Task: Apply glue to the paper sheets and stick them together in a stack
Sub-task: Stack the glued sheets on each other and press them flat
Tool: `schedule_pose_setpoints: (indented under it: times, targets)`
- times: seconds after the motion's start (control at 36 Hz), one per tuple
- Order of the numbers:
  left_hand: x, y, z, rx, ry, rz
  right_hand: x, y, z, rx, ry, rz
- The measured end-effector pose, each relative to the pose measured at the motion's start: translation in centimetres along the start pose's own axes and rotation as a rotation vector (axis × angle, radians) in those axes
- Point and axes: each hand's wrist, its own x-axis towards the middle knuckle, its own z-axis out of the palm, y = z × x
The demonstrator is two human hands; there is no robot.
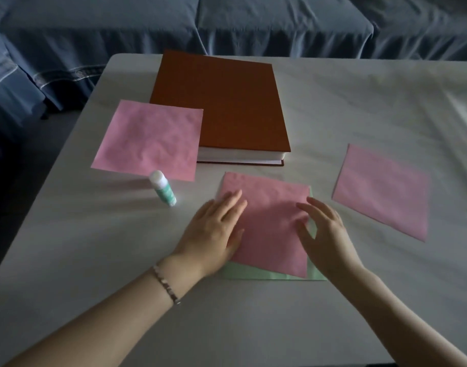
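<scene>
No legible text; glue stick (163, 188) label print unreadable.

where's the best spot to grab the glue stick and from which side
Probably pinch the glue stick round its green barrel, below the white cap, coming from its right, where the left hand lies nearest. It stands upright on its own, so its round sides are free.

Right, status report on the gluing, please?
Left hand, right hand open, on middle pink sheet over green sheet. Glue stick standing left. Nothing in the way.
</scene>
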Motion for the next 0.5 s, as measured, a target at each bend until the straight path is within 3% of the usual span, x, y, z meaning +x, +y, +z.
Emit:
schedule_pose_setpoints:
  times: [0.11, 0.36, 0.5]
  targets:
    - [0.9, 0.5, 0.9, 0.108, -0.152, -0.113, -0.4, -0.1, 1.1, -0.122, -0.088, -0.028]
    - [-1.1, 0.7, 0.9, 0.121, 0.135, -0.114, -0.1, 0.3, 2.4, -0.243, -0.149, -0.23]
    - [-0.4, 0.5, 2.5, 0.103, 0.077, -0.205, 0.5, -1.8, 3.3, -0.197, -0.066, -0.32]
